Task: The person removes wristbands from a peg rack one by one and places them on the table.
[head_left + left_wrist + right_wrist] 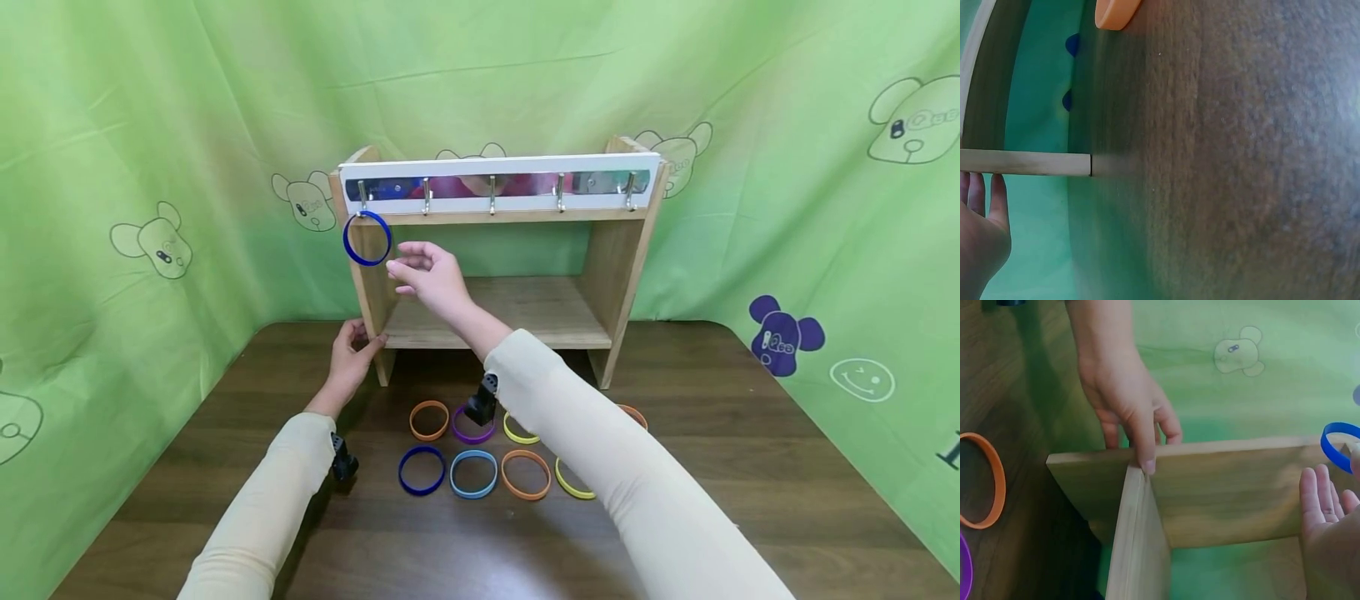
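A dark blue wristband (367, 264) hangs from the leftmost hook (362, 194) on the wooden rack (517, 310). Just right of the band is my right hand (438, 283), fingers loosely extended and apart. Its thumb is at the band's edge; whether they touch I cannot tell. Low on the rack's left side, my left hand (348, 367) grips the side board (1029, 162). In the right wrist view, the left thumb (1145, 447) lies over the board's edge by the shelf, with the other fingers on the outer face.
Several wristbands lie in two rows on the brown table (750, 467), among them an orange one (429, 439), a dark blue one (422, 493) and a light blue one (473, 497). My right sleeve (600, 450) covers part of them. Green curtain (525, 75) surrounds the table.
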